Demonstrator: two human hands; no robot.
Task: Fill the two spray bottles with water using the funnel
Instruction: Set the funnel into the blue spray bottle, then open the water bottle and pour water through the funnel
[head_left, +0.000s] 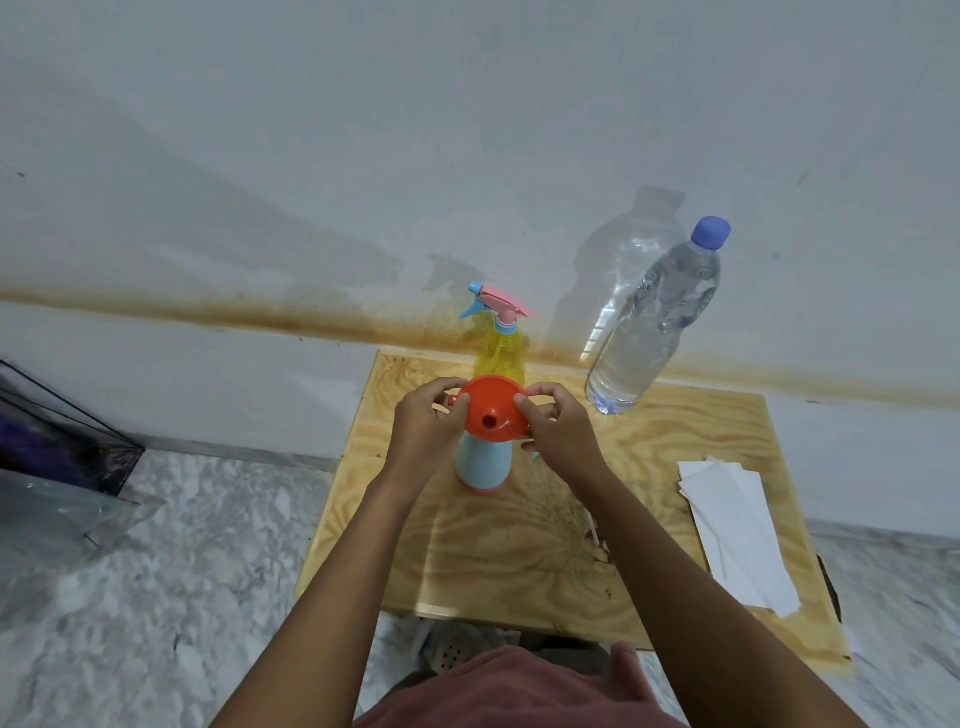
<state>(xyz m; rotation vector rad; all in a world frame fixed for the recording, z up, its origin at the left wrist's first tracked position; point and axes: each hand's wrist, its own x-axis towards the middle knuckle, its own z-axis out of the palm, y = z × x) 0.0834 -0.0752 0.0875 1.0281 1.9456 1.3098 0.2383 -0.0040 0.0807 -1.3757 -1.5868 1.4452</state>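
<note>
An orange funnel (491, 410) sits on top of a light blue spray bottle (482, 465) with a pink base, standing on the wooden table (649, 467). My left hand (426, 431) pinches the funnel's left rim and my right hand (556, 426) pinches its right rim. Behind them stands a yellow spray bottle (501, 356) with its pink and blue trigger head (496, 304) on. A large clear water bottle (654, 322) with a blue cap stands at the table's back right, capped.
White folded paper (737, 535) lies at the table's right side. The table stands against a stained white wall (311, 208). A dark box and clear plastic (62, 457) sit on the marble floor at left.
</note>
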